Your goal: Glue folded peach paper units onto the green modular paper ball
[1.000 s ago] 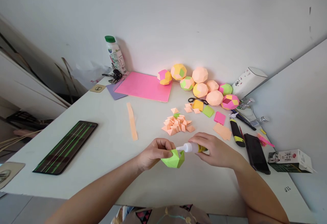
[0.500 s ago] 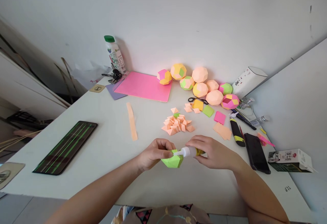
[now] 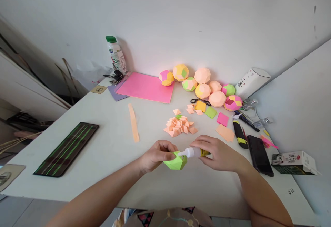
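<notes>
My left hand (image 3: pixel 155 156) is closed around a small green folded paper shape (image 3: pixel 176 162), held just above the white table (image 3: pixel 108 151) near its front edge. My right hand (image 3: pixel 219 153) grips a small glue bottle (image 3: pixel 193 152) lying sideways, its white nozzle touching the top of the green shape. Just beyond the hands lies a pile of small peach paper squares (image 3: pixel 179 126).
Several coloured paper balls (image 3: pixel 204 85) sit at the back by the wall, with a pink sheet (image 3: pixel 146 86), a bottle (image 3: pixel 116 55) and keys (image 3: pixel 115 77). Scissors (image 3: pixel 199 101), sticky notes (image 3: pixel 222 119), a marker (image 3: pixel 239 134), a phone (image 3: pixel 259 155) and a carton (image 3: pixel 293 162) lie right. A dark tray (image 3: pixel 67 148) lies left.
The glue nozzle has shifted slightly left along the top of the green shape. Both hands otherwise stay in place.
</notes>
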{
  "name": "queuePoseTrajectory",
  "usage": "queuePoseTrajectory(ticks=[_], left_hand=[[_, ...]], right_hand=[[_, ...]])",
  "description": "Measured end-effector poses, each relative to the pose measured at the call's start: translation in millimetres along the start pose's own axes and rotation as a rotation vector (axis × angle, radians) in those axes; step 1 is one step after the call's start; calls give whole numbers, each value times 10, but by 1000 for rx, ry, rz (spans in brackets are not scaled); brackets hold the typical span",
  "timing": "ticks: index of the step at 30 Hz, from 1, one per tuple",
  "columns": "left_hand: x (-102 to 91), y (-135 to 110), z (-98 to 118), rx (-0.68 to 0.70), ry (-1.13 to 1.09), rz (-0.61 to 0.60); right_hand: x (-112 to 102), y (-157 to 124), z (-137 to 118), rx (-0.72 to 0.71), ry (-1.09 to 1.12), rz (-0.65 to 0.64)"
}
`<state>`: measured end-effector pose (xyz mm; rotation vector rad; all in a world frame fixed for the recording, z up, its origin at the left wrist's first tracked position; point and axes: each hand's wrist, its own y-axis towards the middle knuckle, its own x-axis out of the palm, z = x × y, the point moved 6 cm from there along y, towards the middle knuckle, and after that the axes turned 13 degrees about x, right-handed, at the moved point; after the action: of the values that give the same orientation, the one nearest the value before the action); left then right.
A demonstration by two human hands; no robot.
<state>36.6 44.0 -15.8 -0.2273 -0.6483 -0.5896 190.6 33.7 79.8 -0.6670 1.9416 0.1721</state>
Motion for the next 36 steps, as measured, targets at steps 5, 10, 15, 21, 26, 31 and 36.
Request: queuePoseTrajectory(ticks=[5, 10, 15, 21, 26, 31, 36], left_hand=[[-19, 2, -6, -4, 2, 29], [-13, 0, -6, -3, -4, 13], [-24, 5, -14, -3, 5, 20], [29, 10, 6, 5, -23, -14], [42, 18, 1, -8, -23, -33], [52, 29, -1, -11, -20, -44], [60, 17, 7, -13, -3, -56]], right_hand=[[36, 52, 47, 49, -24, 68], [16, 32, 37, 32, 16, 43], [44, 22, 16, 24, 28, 32], [-89, 160, 542, 344, 131, 343], [-42, 334, 1165, 584, 375, 563], [178, 479, 1465, 681, 351, 580], [157, 455, 1491, 716, 245, 477]])
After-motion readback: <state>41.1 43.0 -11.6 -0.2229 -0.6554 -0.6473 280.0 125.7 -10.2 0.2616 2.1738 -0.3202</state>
